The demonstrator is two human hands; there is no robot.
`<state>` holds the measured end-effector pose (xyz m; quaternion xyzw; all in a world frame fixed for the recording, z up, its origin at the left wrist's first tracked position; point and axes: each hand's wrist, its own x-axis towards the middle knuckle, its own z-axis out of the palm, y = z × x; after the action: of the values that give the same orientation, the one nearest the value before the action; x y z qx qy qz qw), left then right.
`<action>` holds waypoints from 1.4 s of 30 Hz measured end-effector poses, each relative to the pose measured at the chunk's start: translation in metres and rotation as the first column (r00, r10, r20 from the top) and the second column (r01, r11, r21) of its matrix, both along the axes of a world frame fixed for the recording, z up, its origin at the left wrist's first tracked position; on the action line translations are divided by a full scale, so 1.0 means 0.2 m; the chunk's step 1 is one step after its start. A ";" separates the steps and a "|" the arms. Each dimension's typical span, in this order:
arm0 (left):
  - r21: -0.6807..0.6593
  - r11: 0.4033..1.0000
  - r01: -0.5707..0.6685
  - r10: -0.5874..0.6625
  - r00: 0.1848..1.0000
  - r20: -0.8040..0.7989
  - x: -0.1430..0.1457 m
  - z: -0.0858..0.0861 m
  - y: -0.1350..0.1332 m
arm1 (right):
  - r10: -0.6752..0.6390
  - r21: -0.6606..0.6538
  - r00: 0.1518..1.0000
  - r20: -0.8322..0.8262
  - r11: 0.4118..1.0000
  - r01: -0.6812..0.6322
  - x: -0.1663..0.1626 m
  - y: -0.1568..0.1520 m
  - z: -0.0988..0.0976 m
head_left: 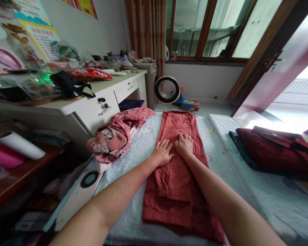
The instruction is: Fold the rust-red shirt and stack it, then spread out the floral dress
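Observation:
A rust-red long-sleeved garment (178, 184), perhaps a shirt or jacket, lies on the bed in a long narrow fold. One sleeve is laid along its front, its buttoned cuff pointing toward me. The elastic hem is at the near end. My left hand (163, 152) rests flat on the left part of the cloth, fingers spread. Just right of it, my right hand (184, 144) presses down on the same garment with its fingers slightly bent and apart. Neither hand grips anything.
A crumpled pink floral cloth (113, 136) lies at the bed's left edge. Folded dark red clothes (277, 150) are stacked on the right. A cluttered white desk (92, 112) stands left, a washing machine (151, 82) with its round door open behind, and a blue toy car (186, 101) on the floor.

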<state>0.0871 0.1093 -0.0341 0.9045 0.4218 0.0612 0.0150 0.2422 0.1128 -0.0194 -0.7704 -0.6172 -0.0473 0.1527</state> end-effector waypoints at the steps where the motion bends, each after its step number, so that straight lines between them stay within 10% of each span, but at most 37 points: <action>1: 0.000 1.000 -0.003 0.003 1.000 -0.001 -0.01 0.00 -0.02 | 0.003 -0.006 1.000 0.004 1.000 -0.003 0.00 0.00 0.00; 9: -0.005 1.000 0.021 -0.021 1.000 0.015 -0.11 0.01 -0.18 | 0.043 -0.134 0.998 -0.042 0.990 -0.048 0.00 -0.03 0.04; 24: 0.036 0.989 -0.144 0.140 0.987 0.079 -0.01 0.02 0.22 | 0.306 -0.068 0.947 -0.103 0.947 -0.313 -0.05 -0.42 -0.04; 42: -0.006 0.993 -0.117 0.117 0.992 0.056 -0.14 -0.01 -0.27 | 0.429 -0.039 0.901 -0.066 0.901 -0.432 -0.03 -0.64 0.01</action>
<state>0.0588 0.0551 -0.0367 0.8762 0.4734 0.0867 0.0245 0.2354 -0.0149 -0.0182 -0.6197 -0.7687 0.0256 0.1564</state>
